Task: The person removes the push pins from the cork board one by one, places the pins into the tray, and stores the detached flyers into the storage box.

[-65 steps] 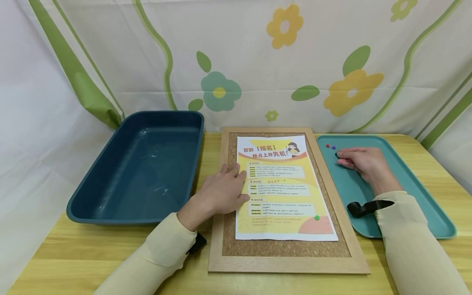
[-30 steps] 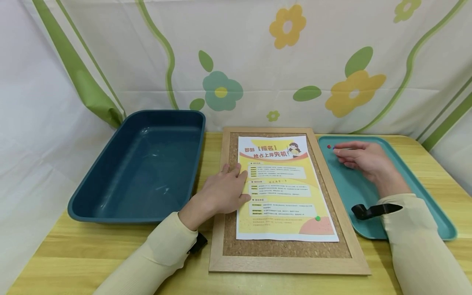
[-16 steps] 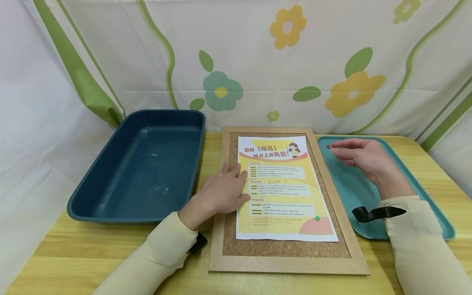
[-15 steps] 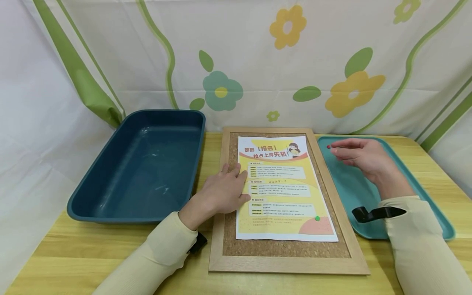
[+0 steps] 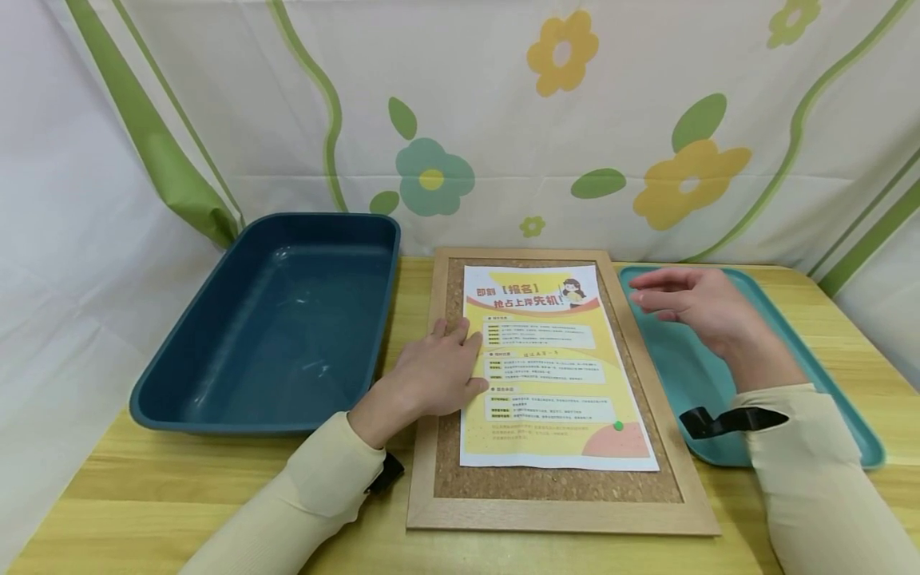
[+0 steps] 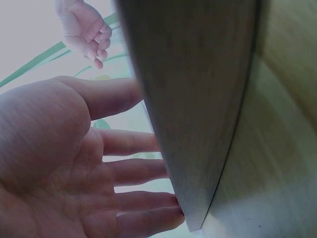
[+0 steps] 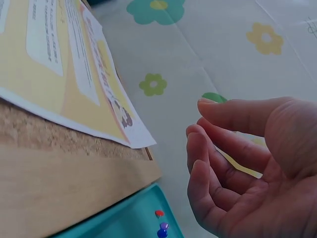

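My left hand (image 5: pixel 431 375) rests with spread, straight fingers on the left frame of the corkboard (image 5: pixel 561 485) and the edge of a printed yellow poster (image 5: pixel 546 375). In the left wrist view the fingertips reach over the frame's side. One green pushpin (image 5: pixel 619 426) is on the poster's lower right. My right hand (image 5: pixel 697 307) is above the teal tray (image 5: pixel 686 367), fingers loosely bent; thumb and index finger stand apart with nothing visible between them. Red (image 7: pixel 159 213), purple (image 7: pixel 164 225) and blue (image 7: pixel 162 233) pushpins lie in the tray; the hand hides them from the head view.
A deep dark blue basin (image 5: pixel 266 343) stands left of the corkboard on the wooden table (image 5: pixel 180 479). Behind the table hangs a white curtain (image 5: pixel 496 120) with flowers. A black wrist strap (image 5: pixel 733 421) is around the right sleeve.
My right hand has shifted left and toward the back of the tray, over the red and purple pushpins, and its thumb and index finger have parted. The left hand stays in place.
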